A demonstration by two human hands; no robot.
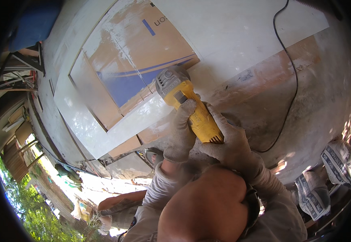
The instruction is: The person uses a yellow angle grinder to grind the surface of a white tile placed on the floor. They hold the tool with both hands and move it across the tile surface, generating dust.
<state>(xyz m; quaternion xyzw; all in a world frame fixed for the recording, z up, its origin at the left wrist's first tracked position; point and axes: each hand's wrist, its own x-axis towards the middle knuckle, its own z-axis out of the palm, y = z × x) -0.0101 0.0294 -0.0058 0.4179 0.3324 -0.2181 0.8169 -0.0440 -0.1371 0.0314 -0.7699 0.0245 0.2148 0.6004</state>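
Observation:
A yellow angle grinder with a grey head (pixel 192 112) is gripped in both of my gloved hands. My left hand (pixel 182 128) wraps round its left side, with the thumb up near the dark switch. My right hand (pixel 230 141) holds the rear of the yellow body from the right. The grinder's head overlaps the lower edge of a brown cardboard sheet (pixel 135 48) with blue print and pale dust, which lies among large white panels (pixel 240 28). The disc is hidden under the head. Below my hands, a rounded area of bare skin (pixel 199 205) fills the lower middle.
A black cable (pixel 290 60) snakes down the right across a stained concrete surface (pixel 316 105). Two printed bags (pixel 311 195) lie at the lower right. A blue container (pixel 34 22) and wooden framing (pixel 28 64) are at the upper left, greenery (pixel 26 201) at the lower left.

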